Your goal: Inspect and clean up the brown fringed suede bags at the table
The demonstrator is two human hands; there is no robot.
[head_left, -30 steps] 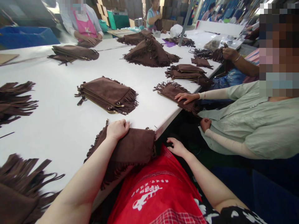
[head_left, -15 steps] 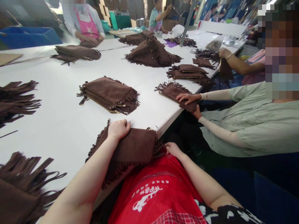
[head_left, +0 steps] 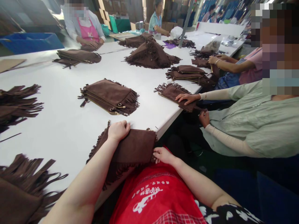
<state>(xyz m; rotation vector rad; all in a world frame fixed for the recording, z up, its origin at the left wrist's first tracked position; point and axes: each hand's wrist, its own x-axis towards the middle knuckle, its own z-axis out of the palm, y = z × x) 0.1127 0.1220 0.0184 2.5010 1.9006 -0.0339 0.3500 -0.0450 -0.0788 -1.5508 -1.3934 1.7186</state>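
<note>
A dark brown fringed pouch (head_left: 136,144) lies flat at the table's near edge, its lower fringe hanging over. My left hand (head_left: 119,130) is closed on the pouch's far edge, fingers curled over and partly hidden. At the lower right corner, my right hand (head_left: 161,154) pinches the pouch's side fringe, most of which the fingers hide. Just beyond lies a stack of similar zippered pouches (head_left: 108,95) with gold zippers and rings.
Fringed brown pieces (head_left: 20,189) lie to the left on the white table (head_left: 58,124). A co-worker's hand (head_left: 188,98) rests on another pouch (head_left: 173,93) at the right. A larger pile of pouches (head_left: 149,56) sits farther back, near a metal pole (head_left: 185,25).
My right hand has moved left, from the fringe's outer ends to the pouch's corner. My left hand stays put. The neighbouring co-worker's lower hand has drawn away from their pouch, pulling its fringe.
</note>
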